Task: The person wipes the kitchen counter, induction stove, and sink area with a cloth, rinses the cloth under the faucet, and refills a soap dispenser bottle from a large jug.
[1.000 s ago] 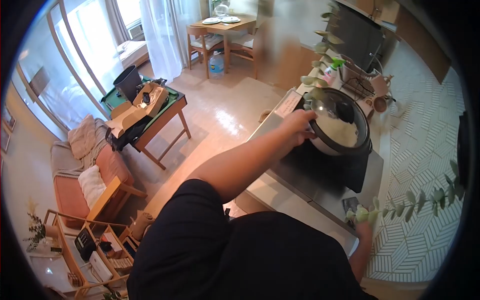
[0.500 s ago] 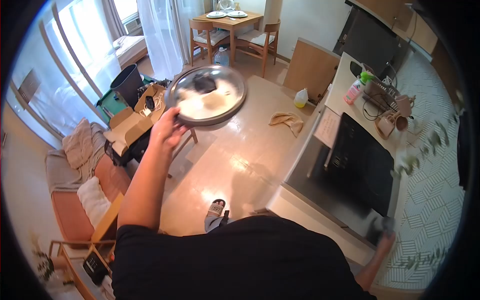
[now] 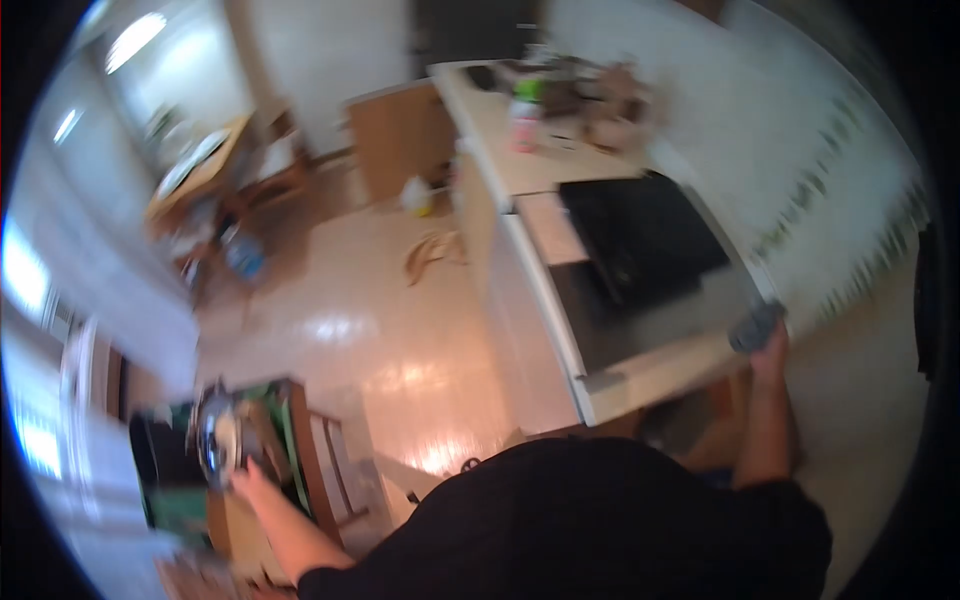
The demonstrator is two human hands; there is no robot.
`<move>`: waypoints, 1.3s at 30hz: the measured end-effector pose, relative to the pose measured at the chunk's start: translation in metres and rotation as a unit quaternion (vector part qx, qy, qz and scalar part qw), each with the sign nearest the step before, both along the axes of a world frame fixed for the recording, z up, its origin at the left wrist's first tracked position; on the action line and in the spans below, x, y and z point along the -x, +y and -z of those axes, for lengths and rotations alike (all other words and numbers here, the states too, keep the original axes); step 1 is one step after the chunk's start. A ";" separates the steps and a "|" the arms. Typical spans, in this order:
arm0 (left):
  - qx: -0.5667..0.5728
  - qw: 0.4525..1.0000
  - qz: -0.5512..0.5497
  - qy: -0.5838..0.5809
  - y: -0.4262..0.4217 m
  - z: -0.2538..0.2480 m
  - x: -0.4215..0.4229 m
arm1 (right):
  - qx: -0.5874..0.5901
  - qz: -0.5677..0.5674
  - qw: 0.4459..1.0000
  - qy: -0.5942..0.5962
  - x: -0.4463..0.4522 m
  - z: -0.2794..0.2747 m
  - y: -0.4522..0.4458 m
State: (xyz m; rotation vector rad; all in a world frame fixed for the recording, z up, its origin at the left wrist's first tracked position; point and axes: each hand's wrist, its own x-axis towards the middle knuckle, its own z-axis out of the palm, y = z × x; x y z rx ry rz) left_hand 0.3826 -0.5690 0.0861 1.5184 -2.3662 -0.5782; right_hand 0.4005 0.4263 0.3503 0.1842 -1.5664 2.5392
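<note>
My left hand (image 3: 240, 475) is closed on the edge of a round pot lid (image 3: 222, 440) with a metal rim, at lower left. The lid is tilted and blurred, in front of the green table (image 3: 165, 515). Over the near end of the counter, my right hand (image 3: 768, 355) is closed around a small grey object (image 3: 756, 328) that looks like a bunched cloth; blur hides its exact kind. Left of that hand is the black cooktop (image 3: 645, 235), with a grey metallic surface (image 3: 640, 335) along its near side.
A pink bottle with a green top (image 3: 525, 120) and a dish rack (image 3: 575, 85) stand farther along the counter (image 3: 480, 130). On the floor lie a tan cloth (image 3: 432, 255) and a yellow-bottomed bottle (image 3: 415, 197). A wooden dining table (image 3: 225, 160) is at upper left.
The view has swung left and the cooktop shows farther up. My left hand has lowered the pot lid toward the lower left. My right hand now appears higher in view, still with the grey object.
</note>
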 end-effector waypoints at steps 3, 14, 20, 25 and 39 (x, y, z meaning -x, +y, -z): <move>0.161 0.987 0.017 -0.019 -0.004 0.012 0.012 | 0.119 0.393 0.903 -0.124 -0.012 0.006 0.011; -0.260 0.896 -0.061 0.355 0.059 0.033 0.041 | 0.002 0.360 0.915 -0.183 0.031 -0.002 0.009; -0.687 0.645 0.249 0.223 0.342 -0.074 0.122 | -0.180 0.331 0.915 -0.141 0.097 -0.034 -0.002; -0.687 0.527 0.499 0.048 0.537 -0.171 0.160 | -0.393 0.328 0.824 -0.244 0.175 -0.022 0.059; -0.684 0.506 0.523 0.050 0.720 -0.199 0.163 | -0.636 0.246 0.724 -0.102 0.220 0.082 0.112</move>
